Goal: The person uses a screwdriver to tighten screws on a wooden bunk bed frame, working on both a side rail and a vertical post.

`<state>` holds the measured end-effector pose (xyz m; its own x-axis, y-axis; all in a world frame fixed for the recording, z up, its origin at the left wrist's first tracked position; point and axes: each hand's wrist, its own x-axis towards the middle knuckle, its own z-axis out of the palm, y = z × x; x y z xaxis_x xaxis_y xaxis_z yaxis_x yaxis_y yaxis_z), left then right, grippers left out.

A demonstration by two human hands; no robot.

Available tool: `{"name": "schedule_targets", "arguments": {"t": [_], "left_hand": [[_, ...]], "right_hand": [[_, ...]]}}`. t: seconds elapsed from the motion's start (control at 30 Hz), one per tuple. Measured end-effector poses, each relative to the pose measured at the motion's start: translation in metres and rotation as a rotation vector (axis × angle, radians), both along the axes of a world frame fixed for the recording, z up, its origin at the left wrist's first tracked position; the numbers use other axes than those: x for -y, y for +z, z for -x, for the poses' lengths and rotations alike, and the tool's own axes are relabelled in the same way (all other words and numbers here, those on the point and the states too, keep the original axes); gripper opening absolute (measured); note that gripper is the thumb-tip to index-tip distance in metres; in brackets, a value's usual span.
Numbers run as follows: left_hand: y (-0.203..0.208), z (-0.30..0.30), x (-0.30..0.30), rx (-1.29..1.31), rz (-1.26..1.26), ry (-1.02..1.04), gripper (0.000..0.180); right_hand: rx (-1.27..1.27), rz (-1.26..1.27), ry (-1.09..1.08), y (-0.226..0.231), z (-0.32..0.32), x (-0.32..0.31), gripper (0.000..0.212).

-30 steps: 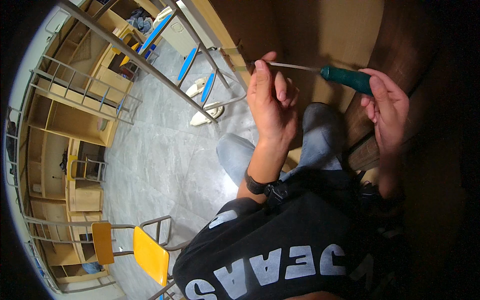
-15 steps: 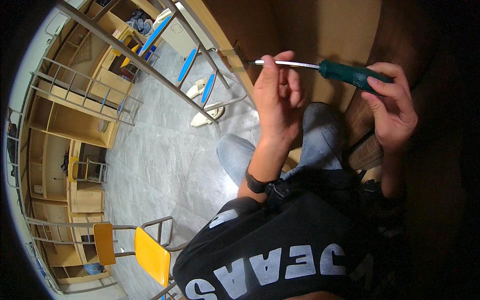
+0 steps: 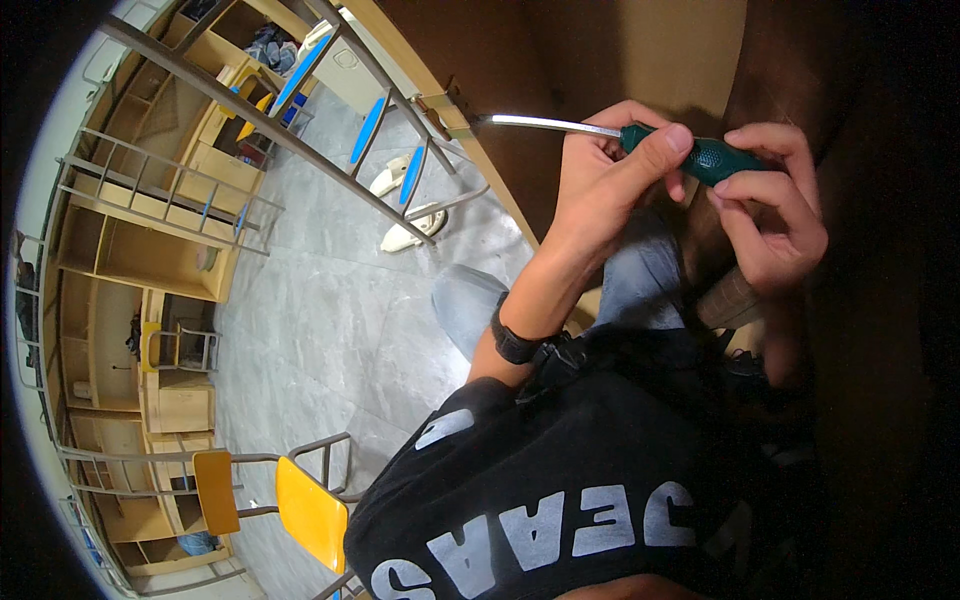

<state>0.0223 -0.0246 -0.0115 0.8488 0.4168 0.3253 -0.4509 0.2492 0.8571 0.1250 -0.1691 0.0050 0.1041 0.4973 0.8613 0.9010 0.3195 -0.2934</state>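
Note:
A screwdriver (image 3: 715, 160) with a dark green handle and a bright metal shank lies almost level across the top of the view. My left hand (image 3: 605, 185) pinches the front of its handle, thumb on top, where the shank begins. Around the handle's rear end the fingers of my right hand (image 3: 780, 215) are closed. The shank points left, its tip close to a metal hinge (image 3: 445, 110) at the edge of a wooden panel (image 3: 540, 75). Whether the tip touches a screw there is too small and dark to tell.
A metal ladder with blue steps (image 3: 367, 130) stands left of the panel. White objects (image 3: 415, 230) lie on the grey tiled floor (image 3: 330, 320) by its foot. A yellow chair (image 3: 312, 512) is at lower left. Bunk beds and wooden desks (image 3: 160, 255) line the far left.
My left hand has moved right, from beside the shank onto the front of the screwdriver's handle. The screwdriver and my right hand have shifted slightly left.

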Motion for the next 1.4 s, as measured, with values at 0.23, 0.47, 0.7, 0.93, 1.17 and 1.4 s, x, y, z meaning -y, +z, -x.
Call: {"name": "schedule_targets", "arguments": {"t": [0.23, 0.47, 0.7, 0.93, 1.17, 1.4], "left_hand": [[-0.001, -0.003, 0.004, 0.092, 0.114, -0.053, 0.021], [0.000, -0.005, -0.008, 0.054, -0.004, -0.083, 0.028], [-0.022, -0.011, -0.020, 0.009, 0.098, -0.182, 0.039], [-0.017, -0.010, -0.007, 0.009, 0.234, -0.089, 0.046], [-0.013, -0.010, 0.006, -0.028, 0.291, 0.131, 0.041], [-0.036, -0.015, -0.007, 0.160, 0.114, 0.234, 0.034]], "right_hand": [[-0.874, 0.339, 0.099, -0.004, -0.022, 0.020, 0.046], [-0.755, 0.574, 0.113, 0.007, -0.024, 0.014, 0.053], [-0.662, 0.210, 0.231, 0.005, -0.011, 0.005, 0.025], [-0.233, 0.106, 0.050, 0.002, -0.013, 0.006, 0.033], [0.087, -0.200, 0.061, -0.008, -0.020, -0.006, 0.032], [-0.188, -0.081, 0.001, -0.012, -0.008, -0.001, 0.033]]}}
